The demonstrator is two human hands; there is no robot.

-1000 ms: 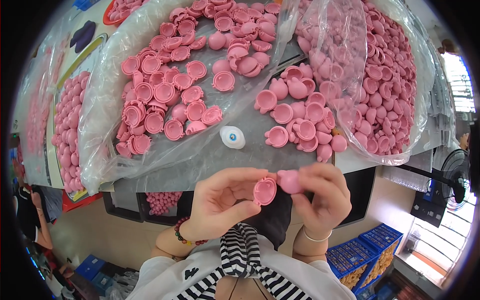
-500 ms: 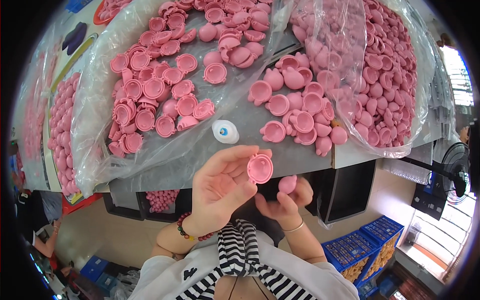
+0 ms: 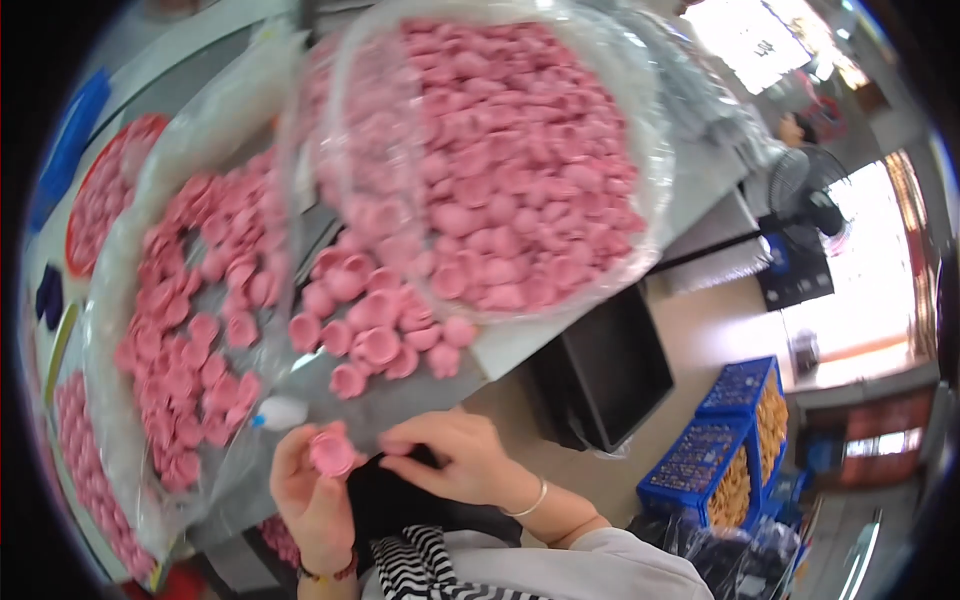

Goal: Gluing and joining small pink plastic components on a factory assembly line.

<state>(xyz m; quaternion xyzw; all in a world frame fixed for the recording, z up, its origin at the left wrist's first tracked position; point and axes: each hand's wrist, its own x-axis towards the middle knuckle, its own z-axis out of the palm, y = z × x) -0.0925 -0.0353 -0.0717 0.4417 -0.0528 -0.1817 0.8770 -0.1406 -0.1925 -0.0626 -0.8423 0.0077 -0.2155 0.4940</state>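
Note:
In my left hand (image 3: pixel 312 505), a round pink plastic half shell (image 3: pixel 332 455) is pinched between thumb and fingers, its hollow side showing. My right hand (image 3: pixel 455 455) is just to its right, apart from it. Thumb and forefinger there are closed on a second pink shell half (image 3: pixel 394 447), mostly hidden and blurred. A white bottle with a blue tip (image 3: pixel 281 412) lies on the grey table (image 3: pixel 340 412) beyond my left hand. Loose pink shell halves (image 3: pixel 378 340) are heaped on the tabletop farther off.
A big clear plastic bag (image 3: pixel 645 215) full of pink halves covers the far table. Another spread of pink halves (image 3: pixel 190 350) lies on plastic at left. A black bin (image 3: pixel 610 365) stands below the table edge, with blue crates (image 3: pixel 695 465) and a fan (image 3: pixel 815 200) at right.
My view has swung to the right, so the table stands tilted and shifted left. My right hand has turned toward the left one, its fingertips now facing the held half shell.

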